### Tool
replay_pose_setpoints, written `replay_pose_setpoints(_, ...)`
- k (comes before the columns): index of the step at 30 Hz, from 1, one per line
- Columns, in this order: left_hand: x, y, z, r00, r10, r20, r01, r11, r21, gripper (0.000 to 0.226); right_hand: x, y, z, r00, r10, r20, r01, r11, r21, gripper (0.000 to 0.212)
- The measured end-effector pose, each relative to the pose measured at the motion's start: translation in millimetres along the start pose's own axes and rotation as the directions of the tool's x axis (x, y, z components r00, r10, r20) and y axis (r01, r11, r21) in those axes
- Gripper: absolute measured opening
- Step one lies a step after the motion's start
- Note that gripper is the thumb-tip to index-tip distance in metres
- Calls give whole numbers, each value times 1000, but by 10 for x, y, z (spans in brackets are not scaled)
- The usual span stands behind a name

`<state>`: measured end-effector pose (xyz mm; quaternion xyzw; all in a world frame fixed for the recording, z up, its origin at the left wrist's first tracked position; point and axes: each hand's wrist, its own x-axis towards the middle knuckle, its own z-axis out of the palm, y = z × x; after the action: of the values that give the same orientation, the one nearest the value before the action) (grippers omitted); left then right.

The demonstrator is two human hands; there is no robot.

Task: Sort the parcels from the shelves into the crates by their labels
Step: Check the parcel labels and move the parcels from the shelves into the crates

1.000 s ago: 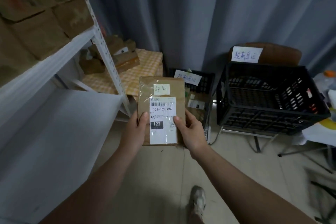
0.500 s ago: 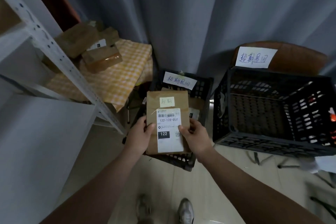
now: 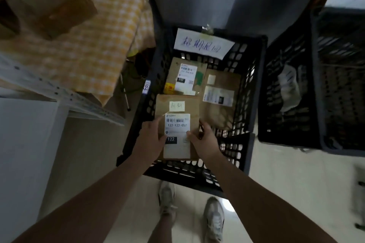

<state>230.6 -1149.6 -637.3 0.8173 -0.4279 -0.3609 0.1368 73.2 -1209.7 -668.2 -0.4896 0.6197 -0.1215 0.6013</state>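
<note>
The parcel, held up in front of the crate half a second ago, now lies within the outline of its mouth, at the near end; whether it touches the bottom cannot be told. Its lower corners are hidden behind the left hand and right hand, each pinching a side edge with the thumb laid on the white label, which reads 122-122-007. The handwriting on the crate's paper sign is blurred. Two more parcels lie inside, label up. A second crate to the right, cut off by the frame, holds something pale and crumpled that is hard to make out. Blurred cartons sit on a checked cloth at left; two shoes show below
</note>
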Motion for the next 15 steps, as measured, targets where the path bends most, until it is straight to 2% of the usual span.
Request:
replay_pose_setpoints(5,299,-285,220,992,15,126,-27,995,92,81,365,264,269,1000,15,-9,-16,999,-30,66)
replay_pose_setpoints(9,617,-437,433,975,20,220,-87,950,300,105,653,434,409,997,9,-78,-9,1000,4,62)
replay_pose_setpoints(12,826,-562,633,953,55,297,-192,871,452,111,897,554,442,997,57,-58,-56,998,14,57)
replay_pose_setpoints(13,881,-620,698,947,57,315,-219,834,507,109,966,592,441,997,74,-28,-75,997,-24,57)
replay_pose_setpoints(15,959,-725,820,935,83,346,-295,724,623,97,1076,668,442,996,73,44,-63,976,-207,53)
